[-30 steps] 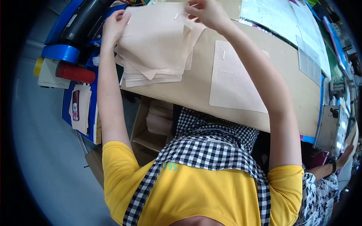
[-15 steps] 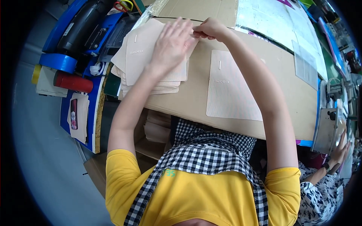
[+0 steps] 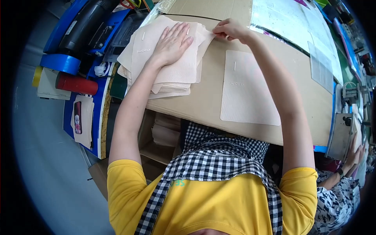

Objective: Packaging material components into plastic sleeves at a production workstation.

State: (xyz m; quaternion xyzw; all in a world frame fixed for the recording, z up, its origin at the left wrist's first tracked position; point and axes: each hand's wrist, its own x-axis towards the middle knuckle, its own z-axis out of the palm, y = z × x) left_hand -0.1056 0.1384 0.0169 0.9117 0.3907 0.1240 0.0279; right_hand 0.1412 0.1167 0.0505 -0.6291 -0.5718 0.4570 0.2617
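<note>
A fanned stack of thin, pale beige sheets point(image 3: 172, 72) with rounded corners lies at the far left of the cardboard-topped table; the upper sheets carry a narrow slot and embossed lettering. My left hand point(image 3: 172, 46) rests flat on top of the stack, fingers stretched out. At the stack's far right corner, the fingertips of my right hand point(image 3: 232, 31) are pinched on the corner of a sheet. Under my right forearm, a single pale beige sheet point(image 3: 246, 98) with the same slot and lettering lies flat, its right side partly hidden by the arm.
A brown cardboard surface point(image 3: 188, 107) covers the table. A clear plastic sheet point(image 3: 322, 68) lies at its right edge. Left stand a blue-and-black machine point(image 3: 84, 29), a red cylinder point(image 3: 76, 84) and a phone point(image 3: 77, 117) on sheets. Another person's hand point(image 3: 350, 160) works at far right.
My left hand has settled on the stack, lower and slightly left. A sheet now lies squarer on top of it, and my right hand has shifted a little right.
</note>
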